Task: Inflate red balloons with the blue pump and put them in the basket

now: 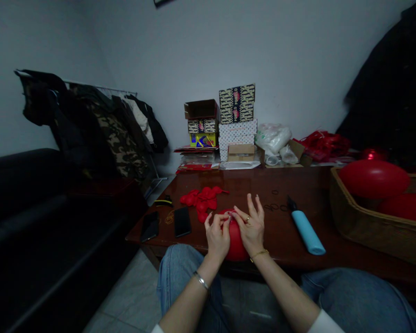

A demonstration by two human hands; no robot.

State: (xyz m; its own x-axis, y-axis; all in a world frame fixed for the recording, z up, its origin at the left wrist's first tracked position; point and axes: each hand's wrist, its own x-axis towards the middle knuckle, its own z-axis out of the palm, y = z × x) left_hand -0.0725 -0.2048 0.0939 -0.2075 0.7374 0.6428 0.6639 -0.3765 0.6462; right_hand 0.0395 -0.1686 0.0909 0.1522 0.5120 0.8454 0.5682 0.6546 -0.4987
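Observation:
A red inflated balloon (236, 245) sits at the table's front edge, between my two forearms. My left hand (217, 233) pinches the balloon's neck with thumb and fingertips. From the other side my right hand (252, 225) pinches the same spot, its outer fingers raised and spread. The neck itself is mostly covered by my fingertips. Just beyond my hands lies a pile of flat red balloons (203, 200). A light-blue hand pump (308, 232) with a black nozzle lies to the right.
Two dark phones (182, 222) and yellow rubber bands (169, 217) lie left on the table (229, 179). Black bands (272, 207) lie right of my hands. A wicker basket (367, 222) holds red balloons (374, 179). Stacked boxes (237, 104) stand against the wall.

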